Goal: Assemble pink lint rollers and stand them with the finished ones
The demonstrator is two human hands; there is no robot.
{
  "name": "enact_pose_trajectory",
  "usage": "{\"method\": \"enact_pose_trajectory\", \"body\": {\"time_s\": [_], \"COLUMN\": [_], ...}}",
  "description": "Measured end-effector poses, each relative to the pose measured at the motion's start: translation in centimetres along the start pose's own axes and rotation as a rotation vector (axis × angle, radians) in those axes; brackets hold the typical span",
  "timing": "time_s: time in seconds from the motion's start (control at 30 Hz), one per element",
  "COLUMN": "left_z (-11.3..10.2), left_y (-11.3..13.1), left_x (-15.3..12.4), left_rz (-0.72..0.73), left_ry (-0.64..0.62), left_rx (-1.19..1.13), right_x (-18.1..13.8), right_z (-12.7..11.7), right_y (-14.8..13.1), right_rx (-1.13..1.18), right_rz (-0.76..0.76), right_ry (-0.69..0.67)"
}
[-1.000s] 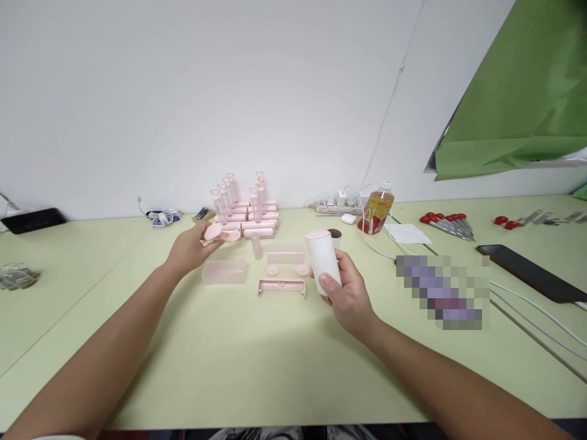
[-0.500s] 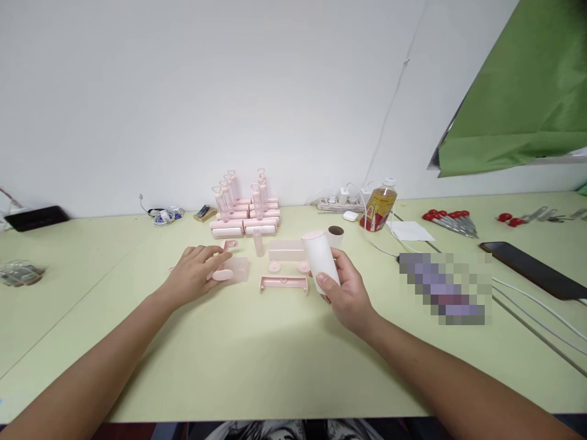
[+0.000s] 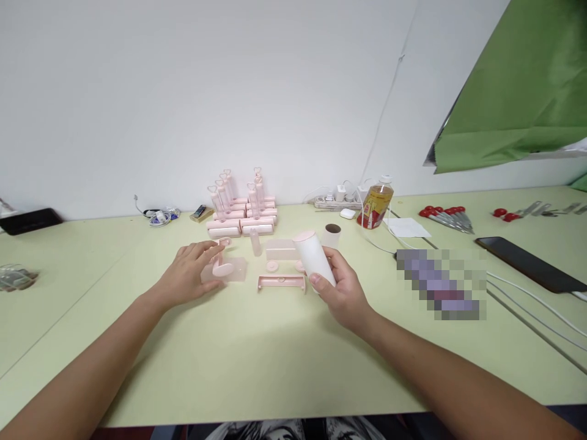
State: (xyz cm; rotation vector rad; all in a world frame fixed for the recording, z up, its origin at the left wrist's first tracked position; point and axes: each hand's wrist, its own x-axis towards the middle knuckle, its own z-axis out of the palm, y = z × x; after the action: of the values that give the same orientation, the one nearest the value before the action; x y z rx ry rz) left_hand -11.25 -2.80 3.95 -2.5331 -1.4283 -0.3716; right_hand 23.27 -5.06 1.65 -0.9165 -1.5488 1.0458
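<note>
Fingers of the right hand (image 3: 346,294) grasp a white roll (image 3: 313,259), tilted over the table (image 3: 275,354) near a pink frame (image 3: 281,282). Those of the left hand (image 3: 186,276) bend loosely by a pink bracket (image 3: 223,269) at a frosted case (image 3: 239,269); whether they grip it, I cannot tell

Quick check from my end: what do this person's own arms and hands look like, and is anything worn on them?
The left hand and right hand are ungloved, with no visible rings, watch or bracelet. Both forearms are bare, with no sleeve, cable or marking in view. Black-and-white patterned clothing shows at the bottom edge.
</note>
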Motion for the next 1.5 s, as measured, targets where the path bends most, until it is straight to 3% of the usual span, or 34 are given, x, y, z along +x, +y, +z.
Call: {"method": "enact_pose_trajectory", "body": {"time_s": [0.1, 0.23, 0.27, 0.33, 0.43, 0.6, 0.8, 0.97, 1.37, 1.5], "left_z": [-1.9, -3.6, -3.6, -3.2, -2.1, 0.1, 2.7, 2.9, 2.9, 2.7], "left_y": [1.7, 6.7, 8.1, 10.5, 12.3, 12.1, 11.5, 11.4, 11.1, 11.2], "left_x": [-0.1, 0.8, 1.2, 2.2, 3.6, 4.1, 3.5, 3.5, 3.4, 3.4], "left_rz": [0.081, 0.033, -0.001, -0.076, -0.086, -0.195, -0.375, -0.450, -0.430, -0.439], "left_ry": [-0.002, 0.284, 0.286, 0.150, 0.053, -0.002, 0.053, 0.131, 0.064, 0.075], "left_rx": [-0.062, -0.270, -0.364, -0.526, -0.739, -1.159, -1.527, -1.605, -1.611, -1.633], "right_x": [0.2, 0.9, 1.2, 1.6, 2.0, 2.1, 2.0, 2.1, 2.4, 2.3], "right_z": [-0.2, -1.2, -1.6, -2.3, -3.1, -3.5, -2.8, -2.8, -3.9, -3.6], "right_y": [-0.3, -1.1, -1.2, -1.5, -1.6, -0.8, 0.2, 0.3, 0.0, -0.3], "right_rx": [-0.048, -0.259, -0.304, -0.363, -0.406, -0.334, 0.104, 0.265, 0.208, 0.173], "right_rz": [-0.018, -0.073, -0.099, -0.151, -0.189, -0.118, 0.018, 0.034, 0.190, 0.184], "right_ry": [-0.027, -0.237, -0.299, -0.402, -0.498, -0.445, -0.362, -0.352, -0.443, -0.404]}}
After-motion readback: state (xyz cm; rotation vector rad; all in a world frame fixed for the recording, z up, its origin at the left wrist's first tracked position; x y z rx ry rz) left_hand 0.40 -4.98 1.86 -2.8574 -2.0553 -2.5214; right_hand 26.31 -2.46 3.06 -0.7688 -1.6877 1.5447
